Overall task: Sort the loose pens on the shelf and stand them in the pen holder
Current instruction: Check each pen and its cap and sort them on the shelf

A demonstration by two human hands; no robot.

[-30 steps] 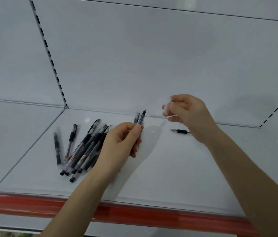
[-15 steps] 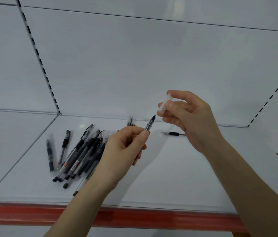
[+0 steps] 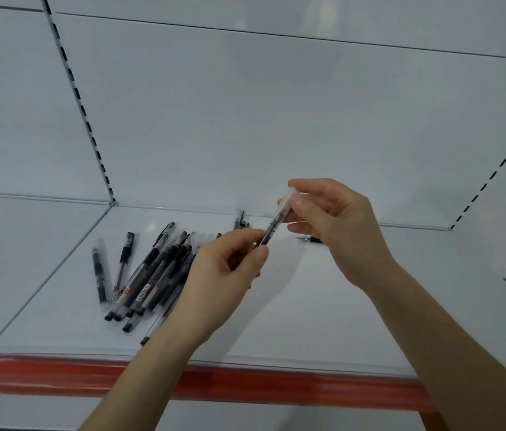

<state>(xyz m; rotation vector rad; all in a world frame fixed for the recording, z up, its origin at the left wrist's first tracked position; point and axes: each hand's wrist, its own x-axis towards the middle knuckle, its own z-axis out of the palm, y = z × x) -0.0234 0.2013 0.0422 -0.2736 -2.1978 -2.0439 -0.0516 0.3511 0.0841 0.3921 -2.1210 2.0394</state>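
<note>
Here both hands (image 3: 332, 231) grip one pen (image 3: 272, 230); labels unreadable.

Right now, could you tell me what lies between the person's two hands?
In the head view, a pen spans the gap: the left hand holds its barrel, the right hand its clear cap.

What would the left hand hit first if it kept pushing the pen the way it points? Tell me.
The clear cap held by the right hand. The left hand aims the pen up and right, and its tip already looks inside the cap, though depth is hard to judge.
</note>
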